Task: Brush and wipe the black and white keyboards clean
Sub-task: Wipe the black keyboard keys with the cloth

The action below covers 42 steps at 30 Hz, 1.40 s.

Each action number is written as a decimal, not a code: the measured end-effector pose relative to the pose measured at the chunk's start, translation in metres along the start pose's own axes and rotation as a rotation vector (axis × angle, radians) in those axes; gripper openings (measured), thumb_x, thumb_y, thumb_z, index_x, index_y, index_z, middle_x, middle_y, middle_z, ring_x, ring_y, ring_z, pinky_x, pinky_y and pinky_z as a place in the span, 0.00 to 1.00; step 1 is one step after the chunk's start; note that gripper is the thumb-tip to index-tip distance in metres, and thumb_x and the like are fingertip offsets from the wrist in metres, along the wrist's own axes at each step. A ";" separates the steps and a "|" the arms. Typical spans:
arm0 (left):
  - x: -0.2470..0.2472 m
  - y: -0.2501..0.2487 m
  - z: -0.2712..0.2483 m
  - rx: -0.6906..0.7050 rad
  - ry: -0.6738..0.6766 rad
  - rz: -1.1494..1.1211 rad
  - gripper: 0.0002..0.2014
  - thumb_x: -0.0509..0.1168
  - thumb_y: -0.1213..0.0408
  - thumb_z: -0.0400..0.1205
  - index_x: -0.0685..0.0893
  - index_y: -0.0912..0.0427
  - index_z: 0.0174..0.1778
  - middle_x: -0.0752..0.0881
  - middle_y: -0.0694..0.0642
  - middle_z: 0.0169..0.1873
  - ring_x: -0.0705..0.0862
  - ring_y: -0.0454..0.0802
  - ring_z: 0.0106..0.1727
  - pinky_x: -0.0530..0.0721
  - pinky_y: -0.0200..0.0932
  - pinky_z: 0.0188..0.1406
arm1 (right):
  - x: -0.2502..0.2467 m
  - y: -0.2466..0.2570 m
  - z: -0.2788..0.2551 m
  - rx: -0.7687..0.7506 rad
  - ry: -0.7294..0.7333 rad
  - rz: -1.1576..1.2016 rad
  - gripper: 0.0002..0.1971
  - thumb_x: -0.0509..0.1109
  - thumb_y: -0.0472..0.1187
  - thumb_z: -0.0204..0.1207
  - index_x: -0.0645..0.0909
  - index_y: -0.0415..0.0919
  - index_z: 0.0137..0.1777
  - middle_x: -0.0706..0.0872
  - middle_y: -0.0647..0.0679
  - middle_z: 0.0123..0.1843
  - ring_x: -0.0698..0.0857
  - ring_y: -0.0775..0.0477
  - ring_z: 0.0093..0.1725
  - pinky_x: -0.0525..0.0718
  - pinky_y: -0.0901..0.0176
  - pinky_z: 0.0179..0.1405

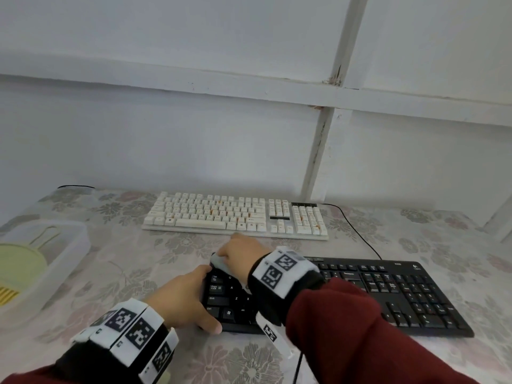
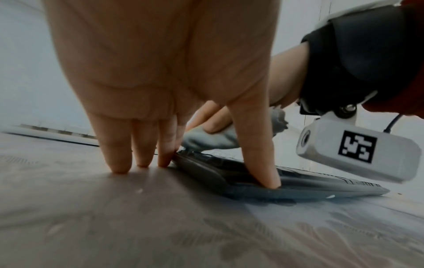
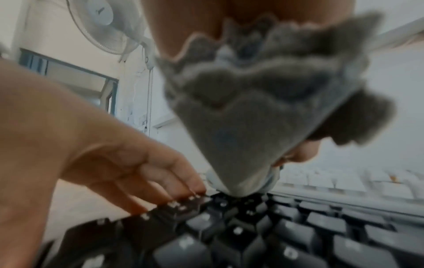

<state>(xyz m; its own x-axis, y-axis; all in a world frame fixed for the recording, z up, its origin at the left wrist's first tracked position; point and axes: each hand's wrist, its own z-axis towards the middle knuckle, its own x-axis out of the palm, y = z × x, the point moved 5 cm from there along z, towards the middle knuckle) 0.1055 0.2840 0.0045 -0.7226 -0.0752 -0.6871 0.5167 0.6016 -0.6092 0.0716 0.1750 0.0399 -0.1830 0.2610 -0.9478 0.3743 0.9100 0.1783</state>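
Note:
The black keyboard (image 1: 388,292) lies near me on the table, and the white keyboard (image 1: 235,217) lies behind it. My right hand (image 1: 243,256) grips a bunched grey cloth (image 1: 220,264) and holds its tip on the black keyboard's far left corner. The right wrist view shows the cloth (image 3: 247,127) coming to a point on the top-row keys (image 3: 298,235). My left hand (image 1: 191,295) braces the keyboard's left end. Its straight fingers (image 2: 119,145) stand on the table against the side edge, and its thumb (image 2: 259,154) presses the front corner. My right forearm hides the keyboard's middle.
A clear plastic box (image 1: 63,245) at the left holds a yellow-green item (image 1: 19,261). A black cable (image 1: 357,228) runs from the white keyboard past the black one. A floral cloth (image 1: 138,253) covers the table. The wall stands close behind.

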 end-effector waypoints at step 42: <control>0.003 0.006 0.007 0.007 0.015 -0.049 0.52 0.83 0.60 0.61 0.58 0.48 0.76 0.69 0.27 0.51 0.73 0.40 0.62 0.69 0.26 0.46 | 0.012 -0.233 -0.110 0.386 -0.184 -0.047 0.12 0.60 0.38 0.81 0.81 0.39 0.59 0.73 0.45 0.51 0.81 0.41 0.52 0.70 0.59 0.38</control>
<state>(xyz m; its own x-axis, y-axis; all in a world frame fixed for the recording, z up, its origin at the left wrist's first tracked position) 0.1095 0.2817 -0.0038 -0.7543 -0.0923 -0.6500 0.4834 0.5918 -0.6450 -0.1182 0.0012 0.0165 -0.0557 0.1282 -0.9902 0.6888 0.7229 0.0548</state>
